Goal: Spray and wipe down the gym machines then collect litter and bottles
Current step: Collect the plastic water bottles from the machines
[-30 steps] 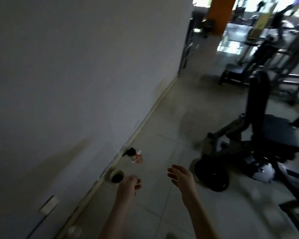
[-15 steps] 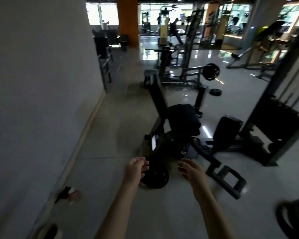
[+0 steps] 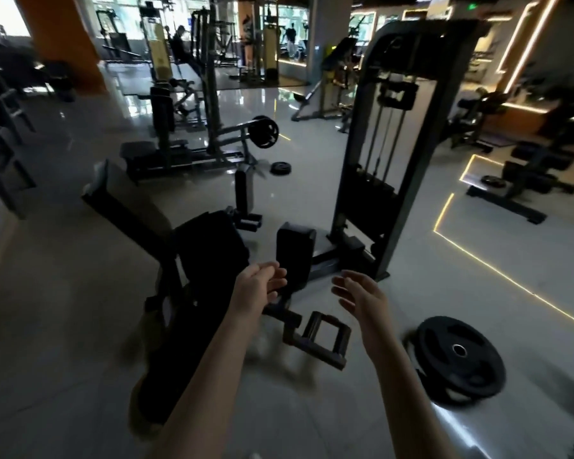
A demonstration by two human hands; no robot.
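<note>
Head view looks down over a dim gym with a glossy grey floor [image 3: 57,293]. At the far left stand dark frames [image 3: 0,154], too blurred to make out, and behind them is an orange pillar [image 3: 63,38]. Next comes a rack machine [image 3: 193,150] with a plate [image 3: 263,131] on its raised arm. A small disc [image 3: 280,167] lies on the floor just beside its base.

Nearer, a low seat machine [image 3: 209,256] with black padding lies partly under the left forearm, its long back pad tilted away to the left. The left hand [image 3: 259,288] hovers over the seat's right edge and holds nothing. Its fingers are loosely bent and its palm is turned inward. Just beyond its fingertips stands a black roller pad [image 3: 294,250]. A rectangular foot bar [image 3: 323,339] sits low between the two forearms.

The right hand [image 3: 362,296] hovers apart from the left one and is also empty, fingers relaxed and slightly spread, palm facing the other hand. Behind it rises a tower [image 3: 395,144], with cables and a dark weight stack inside its frame.

Right of the right forearm, a big plate [image 3: 458,356] lies flat on the floor, apparently on top of another. Yellow light strips [image 3: 478,260] run across the floor beyond it. At the far right stands a bench machine [image 3: 531,173], well apart from both hands.
</note>
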